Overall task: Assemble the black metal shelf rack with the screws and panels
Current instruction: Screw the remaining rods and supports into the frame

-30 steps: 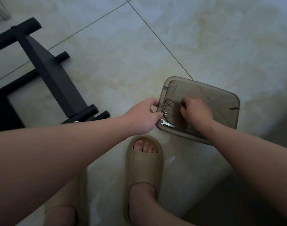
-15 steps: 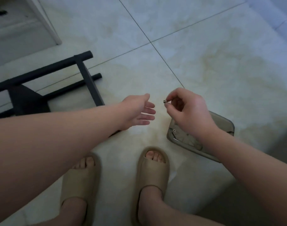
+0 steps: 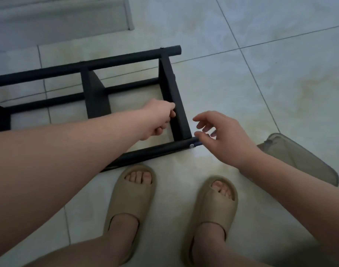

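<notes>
Beige slippers [image 3: 132, 193] on pale tiled floor [image 3: 280, 83]

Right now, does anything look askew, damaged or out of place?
Nothing stands out. The black rack frame lies on its side on the floor, as fits assembly; the left hand grips its end panel, and a silver screw sits in the near tube.

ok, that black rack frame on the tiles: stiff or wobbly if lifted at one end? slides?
Probably fairly stiff: the rack frame shows metal tubes joined by flat panels. Likely slides easily, since it lies on glossy tile floor. May rack slightly; only one screw shows at the near corner.
</notes>
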